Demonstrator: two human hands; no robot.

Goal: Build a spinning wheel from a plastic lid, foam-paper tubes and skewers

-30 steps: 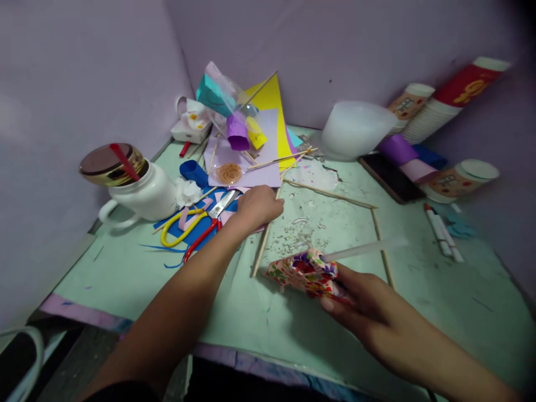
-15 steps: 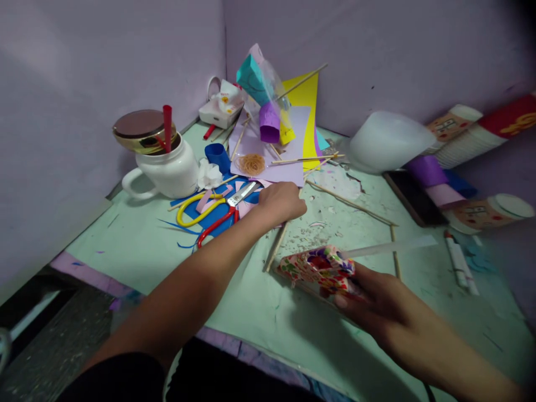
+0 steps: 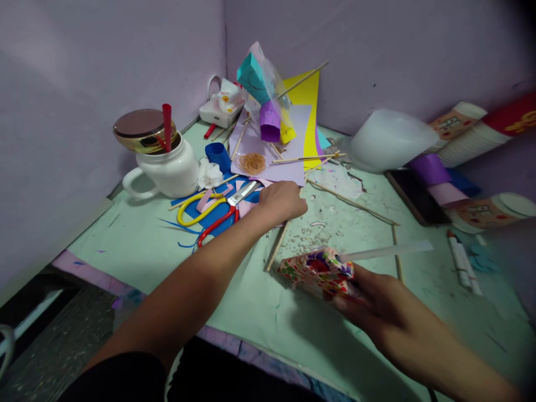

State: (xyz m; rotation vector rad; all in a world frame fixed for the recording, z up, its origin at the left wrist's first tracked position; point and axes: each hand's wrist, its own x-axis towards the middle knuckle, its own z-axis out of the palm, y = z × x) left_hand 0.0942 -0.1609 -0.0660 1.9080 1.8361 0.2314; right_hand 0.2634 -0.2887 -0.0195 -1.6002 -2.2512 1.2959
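Observation:
My right hand (image 3: 377,301) is closed around a flower-patterned glue gun (image 3: 320,271), from whose back a translucent glue stick (image 3: 389,251) sticks out to the right. My left hand (image 3: 283,201) is closed with its knuckles up, low over the table at the upper end of a thin wooden stick (image 3: 277,248); the fingertips are hidden. The lower end of that stick lies close to the front of the glue gun. More sticks (image 3: 354,202) lie to the right, joined in an angular outline. Scissors (image 3: 234,204) with yellow and red handles lie left of my left hand.
A white mug (image 3: 167,170) stands at the left. Behind are rubber bands (image 3: 252,163), paper sheets (image 3: 310,111) and a purple paper roll (image 3: 270,121). On the right are a whitish translucent container (image 3: 389,139), a phone (image 3: 416,196), paper cups (image 3: 494,212) and markers (image 3: 463,262).
The view has shifted very slightly. My right hand and the glue gun have tilted a little, and the glue stick's end sits slightly lower. My left hand stays in place.

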